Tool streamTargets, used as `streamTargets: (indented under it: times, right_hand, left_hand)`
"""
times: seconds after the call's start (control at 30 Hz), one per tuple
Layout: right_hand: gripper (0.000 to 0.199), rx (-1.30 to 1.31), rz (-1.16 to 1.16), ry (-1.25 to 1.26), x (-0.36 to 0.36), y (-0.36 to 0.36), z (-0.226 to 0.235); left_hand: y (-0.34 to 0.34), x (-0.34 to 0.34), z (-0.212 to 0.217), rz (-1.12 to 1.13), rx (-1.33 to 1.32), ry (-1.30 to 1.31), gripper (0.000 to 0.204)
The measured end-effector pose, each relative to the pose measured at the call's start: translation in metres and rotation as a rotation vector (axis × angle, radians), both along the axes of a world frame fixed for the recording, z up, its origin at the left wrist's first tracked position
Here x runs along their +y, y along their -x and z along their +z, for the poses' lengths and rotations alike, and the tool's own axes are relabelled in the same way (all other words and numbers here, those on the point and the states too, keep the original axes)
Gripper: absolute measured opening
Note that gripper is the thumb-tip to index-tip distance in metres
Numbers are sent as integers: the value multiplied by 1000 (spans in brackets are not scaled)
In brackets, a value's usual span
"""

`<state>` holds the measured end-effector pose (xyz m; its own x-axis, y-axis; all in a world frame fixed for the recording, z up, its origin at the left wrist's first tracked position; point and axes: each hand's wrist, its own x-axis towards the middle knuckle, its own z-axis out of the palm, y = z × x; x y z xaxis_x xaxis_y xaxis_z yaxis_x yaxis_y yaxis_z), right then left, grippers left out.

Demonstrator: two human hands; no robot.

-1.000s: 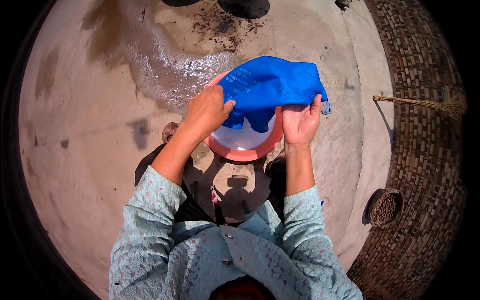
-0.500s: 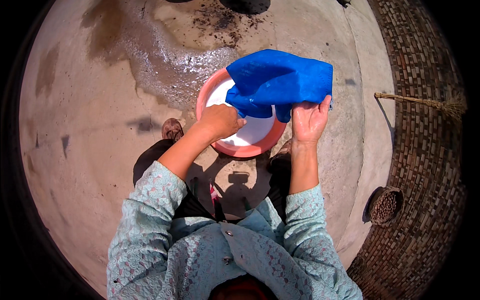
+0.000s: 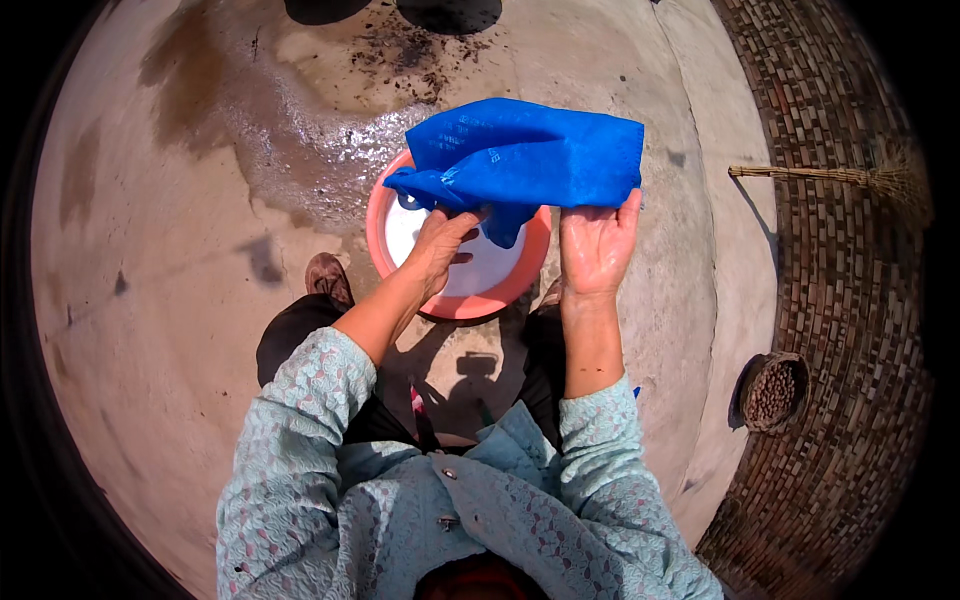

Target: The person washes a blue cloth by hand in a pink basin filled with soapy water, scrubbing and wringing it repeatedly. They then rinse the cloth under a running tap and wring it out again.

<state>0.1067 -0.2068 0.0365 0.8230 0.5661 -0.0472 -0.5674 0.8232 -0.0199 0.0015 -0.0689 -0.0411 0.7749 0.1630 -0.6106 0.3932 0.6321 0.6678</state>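
Note:
A blue cloth garment [image 3: 540, 155] with faint pale print is stretched out over a salmon-pink basin [image 3: 478, 306]. Whitish, sudsy water [image 3: 402, 232] shows inside the basin. My left hand [image 3: 440, 248] is at the cloth's lower left part, above the water; its upper fingers grip the cloth while the lower ones curl loosely. At the right end, my right hand [image 3: 597, 245] is turned palm up and wet, holding the cloth's edge, with the thumb up beside it. The right fingertips are hidden by the cloth.
Wet, shiny concrete [image 3: 330, 150] spreads to the basin's upper left. Dark round objects [image 3: 450, 12] stand at the far edge. To the right, a straw broom [image 3: 830, 174] and a basket of brown lumps [image 3: 775, 392] lie by brick paving [image 3: 850, 300]. My shoes [image 3: 328, 278] flank the basin.
The left end of the cloth has lifted and spread leftward across the basin. My left hand has turned, its lower fingers loosening. The whole scene has shifted slightly left in view.

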Motion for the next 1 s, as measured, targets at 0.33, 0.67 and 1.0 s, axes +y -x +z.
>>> streamTargets:
  times: [0.33, 0.67, 1.0]
  right_hand:
    - [47, 144, -323, 515, -26, -18, 6]
    - [26, 192, -285, 820, -42, -24, -6]
    - [25, 207, -224, 892, -36, -22, -6]
  left_hand:
    - [-5, 69, 52, 351, -260, -351, 27]
    - [0, 96, 55, 441, -320, -78, 32]
    - [5, 97, 77, 391, -389, 21, 42]
